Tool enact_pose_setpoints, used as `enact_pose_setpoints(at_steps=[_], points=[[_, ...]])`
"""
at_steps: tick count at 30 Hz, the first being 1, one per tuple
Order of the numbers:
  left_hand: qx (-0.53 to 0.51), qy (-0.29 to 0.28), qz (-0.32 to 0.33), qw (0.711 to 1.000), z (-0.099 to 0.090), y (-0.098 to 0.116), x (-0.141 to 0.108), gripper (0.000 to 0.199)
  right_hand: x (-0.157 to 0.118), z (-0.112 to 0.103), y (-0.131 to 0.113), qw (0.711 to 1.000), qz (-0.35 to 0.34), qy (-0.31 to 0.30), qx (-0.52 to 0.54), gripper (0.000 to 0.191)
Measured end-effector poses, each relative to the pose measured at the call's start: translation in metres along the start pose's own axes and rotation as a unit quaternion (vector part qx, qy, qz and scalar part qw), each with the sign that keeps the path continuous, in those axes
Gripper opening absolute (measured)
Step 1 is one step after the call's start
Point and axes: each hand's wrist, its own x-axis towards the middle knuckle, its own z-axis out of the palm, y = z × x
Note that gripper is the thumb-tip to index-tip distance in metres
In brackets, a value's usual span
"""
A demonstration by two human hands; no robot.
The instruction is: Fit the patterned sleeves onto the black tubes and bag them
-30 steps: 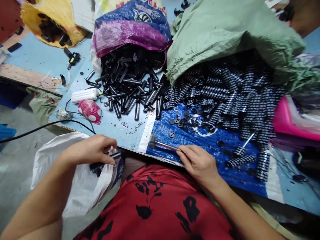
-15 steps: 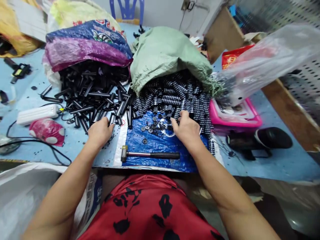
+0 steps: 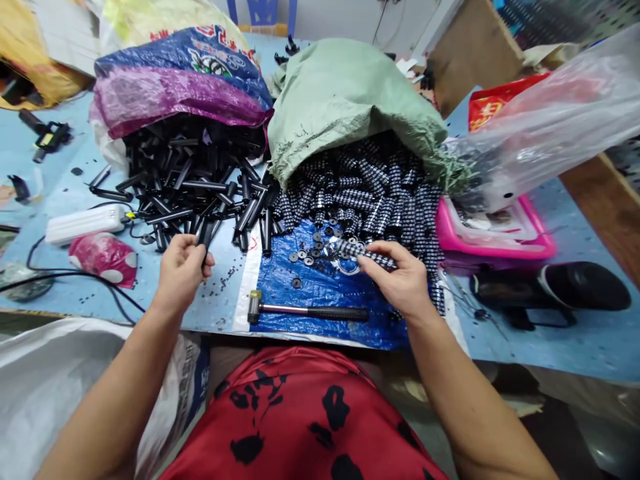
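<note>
— What does each hand have?

— The left hand (image 3: 183, 270) has its fingers closed round a plain black tube (image 3: 204, 235), pinched near the lower end, with the tube pointing up and away toward the heap of black tubes (image 3: 195, 183) it sits just in front of. The right hand (image 3: 400, 280) has its fingers closed on a ribbed patterned sleeve (image 3: 363, 252), held over the blue sheet (image 3: 320, 287).

— How do the two pieces lie to each other?

— Well apart, across the sheet's pale edge. The sleeve's long axis runs nearly level, left to right, its free end sticking out leftward from the fingertips toward the other hand. The tube stands much steeper, so the two axes aren't lined up.

— And round about?

— Small black washers (image 3: 305, 257) lie scattered on the sheet just left of the sleeve's tip. A hammer (image 3: 307, 310) rests nearer the body, handle pointing right, close under the right hand. Behind, the pile of patterned sleeves (image 3: 380, 193) spills from a green sack (image 3: 350, 107), and the tubes from a purple-blue bag (image 3: 180, 80) on the surface (image 3: 575, 333).
</note>
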Motion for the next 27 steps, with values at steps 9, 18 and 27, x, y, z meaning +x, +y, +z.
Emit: enact_pose_setpoints(at_steps=[9, 18, 27], points=[[-0.286, -0.238, -0.146, 0.917, 0.061, 0.010, -0.080, 0.034, -0.028, 0.053, -0.029, 0.898, 0.225, -0.093, 0.365, 0.060], [-0.239, -0.297, -0.041, 0.924, 0.082, 0.011, -0.098, 0.038, -0.048, 0.066, -0.051, 0.848, 0.270, -0.090, 0.447, 0.060], [-0.155, -0.238, 0.101, 0.953, 0.121, 0.013, -0.113, 0.029, -0.058, 0.082, -0.059, 0.910, 0.176, -0.082, 0.368, 0.055]])
